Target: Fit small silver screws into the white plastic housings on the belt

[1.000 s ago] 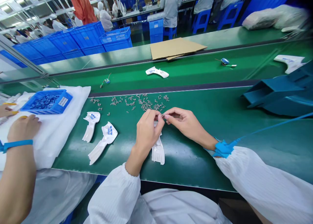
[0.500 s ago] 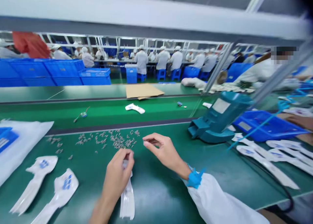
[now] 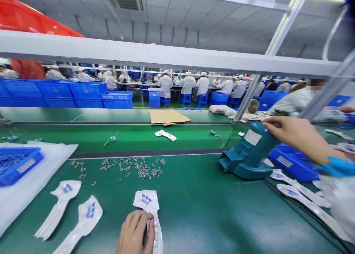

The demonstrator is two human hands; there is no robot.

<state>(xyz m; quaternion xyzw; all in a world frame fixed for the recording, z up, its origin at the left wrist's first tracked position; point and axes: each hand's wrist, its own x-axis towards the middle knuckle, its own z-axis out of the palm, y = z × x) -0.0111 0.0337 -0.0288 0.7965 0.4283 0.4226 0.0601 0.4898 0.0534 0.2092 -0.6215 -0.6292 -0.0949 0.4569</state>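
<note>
– What is seen nearest?
– The left hand [image 3: 135,232] is laid on the narrow handle of a white shell [image 3: 152,206], whose wide end, fitted with blue parts [image 3: 146,199], is pointed away across the green worktop [image 3: 199,206].
– And its grip?
– The fingers are curled, with the thumb held a little apart; whether the handle is pinched cannot be told.
– What is found beside it?
– To the left, two similar shells [image 3: 90,215] are laid at a slant. Beyond them, small metal pieces [image 3: 144,170] are scattered in loose clusters.
– Where is the right hand [image 3: 299,134] placed?
– Farther off, at the top of a teal device [image 3: 252,154] resting on the worktop. Whether that grip is closed on it cannot be told.
– What is set around the device?
– To its right, long white pieces [image 3: 307,204] and a blue tray [image 3: 288,163] are seen.
– And farther back?
– A curved white piece [image 3: 165,135] is borne by a green belt [image 3: 191,139]. Behind it, cardboard [image 3: 168,116] is laid flat; beyond, blue crates [image 3: 116,98] are stacked and people in white [image 3: 202,84] are seated.
</note>
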